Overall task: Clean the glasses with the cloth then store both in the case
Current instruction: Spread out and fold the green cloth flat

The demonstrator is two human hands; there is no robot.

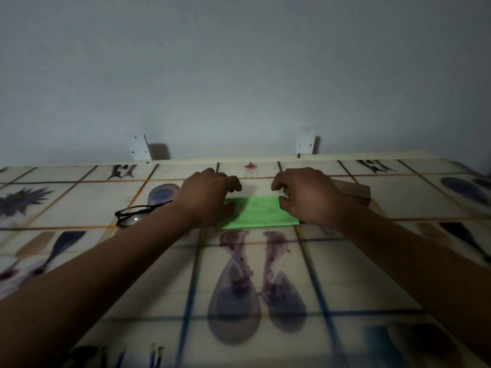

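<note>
Though the left hand (210, 197) and right hand (305, 197) curl over the cloth's (260, 212) far edge, I cannot tell whether they pinch it. They are probably picking it up. Next, fetch the glasses (132, 215) at left to wipe; the case (356, 191) sits right.

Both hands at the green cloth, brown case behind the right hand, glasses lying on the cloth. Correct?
No. Head view: the glasses lie on the patterned table, left of the left forearm, off the green cloth. The rest holds: left hand and right hand at the cloth, brown case behind the right hand.
</note>
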